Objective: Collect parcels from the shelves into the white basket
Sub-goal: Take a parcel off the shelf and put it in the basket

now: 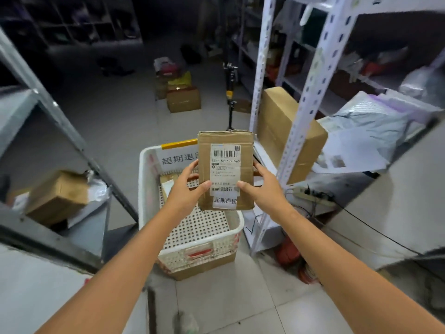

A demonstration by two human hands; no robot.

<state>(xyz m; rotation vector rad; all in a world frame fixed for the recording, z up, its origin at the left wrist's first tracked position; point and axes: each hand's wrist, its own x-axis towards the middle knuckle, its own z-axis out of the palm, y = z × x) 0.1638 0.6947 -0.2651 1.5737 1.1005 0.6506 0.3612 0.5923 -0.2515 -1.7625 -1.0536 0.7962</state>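
One creased, white-labelled brown parcel (225, 169) is gripped by left hand (190, 189) and right hand (262, 186).

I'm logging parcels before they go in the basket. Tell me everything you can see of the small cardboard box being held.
The small cardboard box is brown and rectangular, with creased, worn edges at the top. A white shipping label with a barcode and the code 15H-159-K02-560 faces the camera; a smaller white sticker sits below it. It is held upright over the white basket, gripped at its sides by the left hand and right hand, thumbs on the front.
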